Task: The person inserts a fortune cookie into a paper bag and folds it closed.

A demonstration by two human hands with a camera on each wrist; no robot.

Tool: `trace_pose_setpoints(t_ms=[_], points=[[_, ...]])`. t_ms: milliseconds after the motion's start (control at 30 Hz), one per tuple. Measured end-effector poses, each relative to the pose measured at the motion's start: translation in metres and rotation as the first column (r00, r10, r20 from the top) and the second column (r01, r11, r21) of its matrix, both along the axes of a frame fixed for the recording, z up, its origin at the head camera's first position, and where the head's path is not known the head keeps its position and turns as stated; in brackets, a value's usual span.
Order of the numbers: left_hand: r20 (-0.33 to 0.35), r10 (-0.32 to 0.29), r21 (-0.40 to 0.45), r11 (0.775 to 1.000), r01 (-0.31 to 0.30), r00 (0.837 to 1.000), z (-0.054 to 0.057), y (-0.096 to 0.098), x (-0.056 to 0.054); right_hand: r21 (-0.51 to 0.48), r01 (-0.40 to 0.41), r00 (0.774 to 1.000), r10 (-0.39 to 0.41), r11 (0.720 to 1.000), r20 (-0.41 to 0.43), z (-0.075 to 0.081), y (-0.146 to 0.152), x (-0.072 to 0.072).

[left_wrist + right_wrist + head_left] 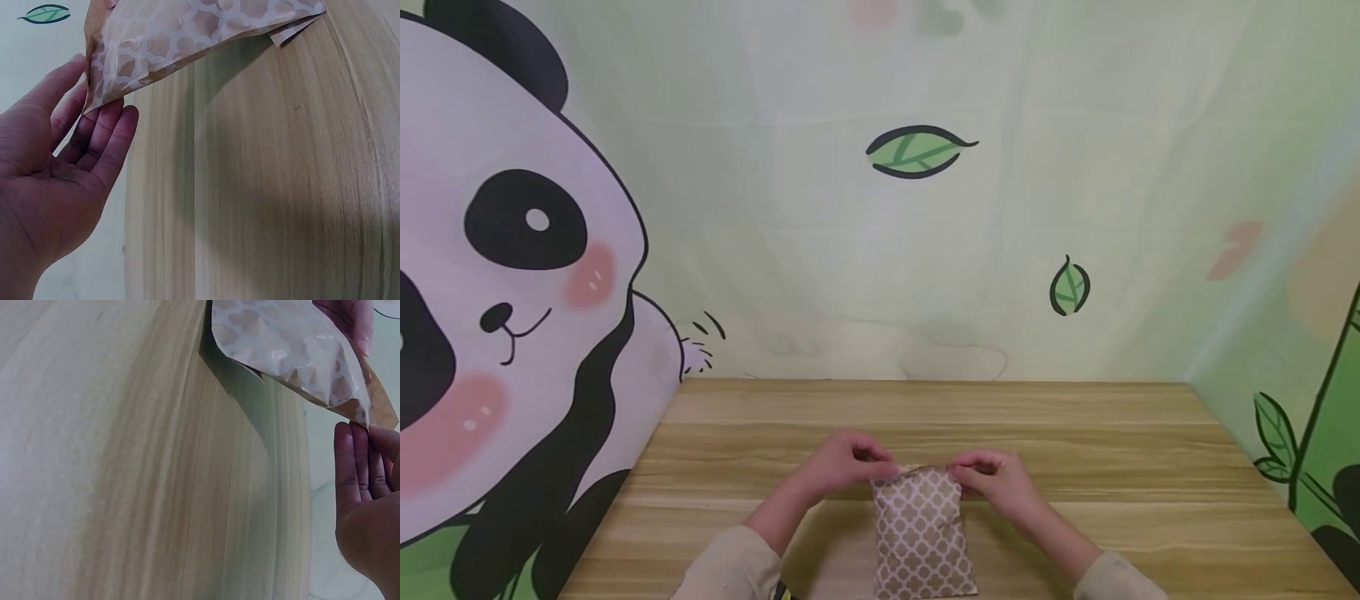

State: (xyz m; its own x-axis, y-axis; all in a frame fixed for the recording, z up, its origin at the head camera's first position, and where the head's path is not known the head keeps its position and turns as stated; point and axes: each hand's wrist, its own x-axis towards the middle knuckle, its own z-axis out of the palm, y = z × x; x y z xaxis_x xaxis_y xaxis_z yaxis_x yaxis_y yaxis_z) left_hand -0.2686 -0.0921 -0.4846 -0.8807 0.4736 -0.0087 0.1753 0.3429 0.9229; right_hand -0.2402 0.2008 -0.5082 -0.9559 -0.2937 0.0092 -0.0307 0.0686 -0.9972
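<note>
A brown paper bag (921, 533) with a white lattice print stands out at the front middle of the wooden table, its top edge turned away from me. At its top left corner my left hand (842, 462) pinches the paper between thumb and finger. My right hand (1000, 482) grips the top right corner the same way. In the left wrist view, the bag (181, 37) slants above the tabletop, with a folded flap at its lower end. The right wrist view shows plain brown paper along the bag's (294, 350) top. Whatever is inside the bag is hidden.
The wooden table (737, 417) reaches back to a pale cloth backdrop (790, 208) printed with a panda and leaves. A small black and yellow thing (782, 592) peeks out beside my left sleeve (730, 567) at the bottom edge; its kind is unclear.
</note>
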Motion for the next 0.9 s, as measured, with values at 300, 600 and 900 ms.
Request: trace_pose_setpoints(t_ms=[300, 600, 900], points=[[-0.045, -0.001, -0.024, 1.0, 0.0, 0.999, -0.005, 0.001, 0.001, -0.003, -0.001, 1.0, 0.001, 1.0, 0.0, -0.003, 0.003, -0.002], [-0.06, -0.008, -0.013, 1.0, 0.007, 0.998, -0.008, 0.001, 0.003, -0.031, -0.108, 0.994, 0.108, 0.994, 0.002, -0.002, 0.019, 0.0], [-0.054, -0.004, -0.015, 1.0, 0.003, 0.999, -0.007, -0.001, 0.005, 0.048, -0.092, 0.996, 0.091, 0.995, 0.017, 0.024, 0.023, -0.014]])
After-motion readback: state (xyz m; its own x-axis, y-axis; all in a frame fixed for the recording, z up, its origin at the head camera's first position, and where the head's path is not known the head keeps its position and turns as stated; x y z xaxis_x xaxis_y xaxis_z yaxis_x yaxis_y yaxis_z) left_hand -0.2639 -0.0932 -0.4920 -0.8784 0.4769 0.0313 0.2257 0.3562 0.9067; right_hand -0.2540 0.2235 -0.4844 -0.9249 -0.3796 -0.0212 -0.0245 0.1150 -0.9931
